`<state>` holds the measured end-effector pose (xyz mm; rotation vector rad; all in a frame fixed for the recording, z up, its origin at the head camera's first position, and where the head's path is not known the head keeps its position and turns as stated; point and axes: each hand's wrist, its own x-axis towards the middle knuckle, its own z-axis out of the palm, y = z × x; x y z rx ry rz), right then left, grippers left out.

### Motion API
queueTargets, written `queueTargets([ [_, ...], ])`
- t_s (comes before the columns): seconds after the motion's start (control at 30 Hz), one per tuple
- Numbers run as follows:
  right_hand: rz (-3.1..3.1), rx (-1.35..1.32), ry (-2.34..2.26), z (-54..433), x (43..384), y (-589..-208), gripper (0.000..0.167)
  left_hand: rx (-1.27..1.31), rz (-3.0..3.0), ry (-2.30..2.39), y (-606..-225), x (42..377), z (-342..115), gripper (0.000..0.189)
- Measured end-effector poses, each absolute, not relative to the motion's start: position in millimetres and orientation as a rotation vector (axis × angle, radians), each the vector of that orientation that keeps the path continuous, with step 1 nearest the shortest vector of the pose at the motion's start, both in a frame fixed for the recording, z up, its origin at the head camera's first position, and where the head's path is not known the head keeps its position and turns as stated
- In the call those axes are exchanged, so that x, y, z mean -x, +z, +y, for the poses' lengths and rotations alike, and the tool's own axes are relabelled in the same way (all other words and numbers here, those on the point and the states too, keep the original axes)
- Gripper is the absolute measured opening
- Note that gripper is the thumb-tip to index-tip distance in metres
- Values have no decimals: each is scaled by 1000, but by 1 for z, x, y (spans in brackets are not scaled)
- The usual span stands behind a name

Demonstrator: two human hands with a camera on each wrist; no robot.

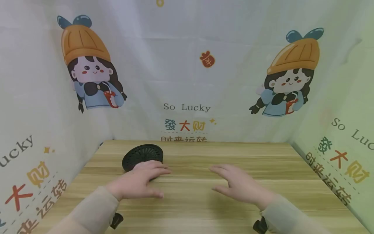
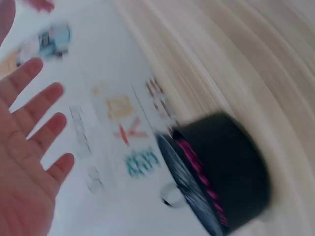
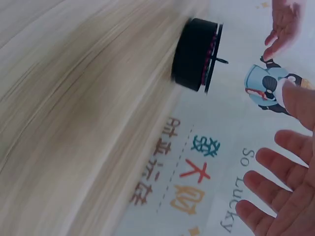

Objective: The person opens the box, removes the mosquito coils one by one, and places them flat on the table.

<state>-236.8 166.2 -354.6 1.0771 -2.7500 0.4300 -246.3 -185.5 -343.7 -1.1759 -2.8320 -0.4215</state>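
Toward the back left of the table stands a round black container [image 1: 142,152]. Its slotted lid sits at the top with a small ring handle, and a pink band shows under the lid in the left wrist view [image 2: 231,167]. My left hand [image 1: 138,182] hovers in front of the container, overlapping it in the head view, fingers spread and holding nothing. Over the right half of the table, my right hand [image 1: 242,185] hangs in the air, its fingers extended and palm turned inward. The right wrist view shows the container [image 3: 196,55] well apart from that hand.
The wood-grain table [image 1: 193,208] has a cloth backdrop [image 1: 187,84] with printed cartoon figures and lettering rising behind it and along both sides. Black wrist mounts [image 1: 117,221] show under the sleeves.
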Motion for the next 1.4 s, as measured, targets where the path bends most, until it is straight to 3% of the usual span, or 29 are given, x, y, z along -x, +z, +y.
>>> queueTargets([
  [0.13,-2786,-957,702,135,250,-362,53,922,-2757,-703,-353,261,-210,49],
  [0.23,-2822,-872,916,114,259,-368,51,723,-2736,-954,-359,269,-227,45],
  [0.6,-2695,-600,1606,46,302,-402,50,89,-2619,-1509,-380,287,-267,68],
  [0.97,-2403,-285,2256,-12,324,-432,54,-188,-2477,-1738,-424,313,-272,70],
  [1.4,-2248,-170,2479,-47,334,-455,58,-351,-2336,-1938,-445,322,-271,78],
])
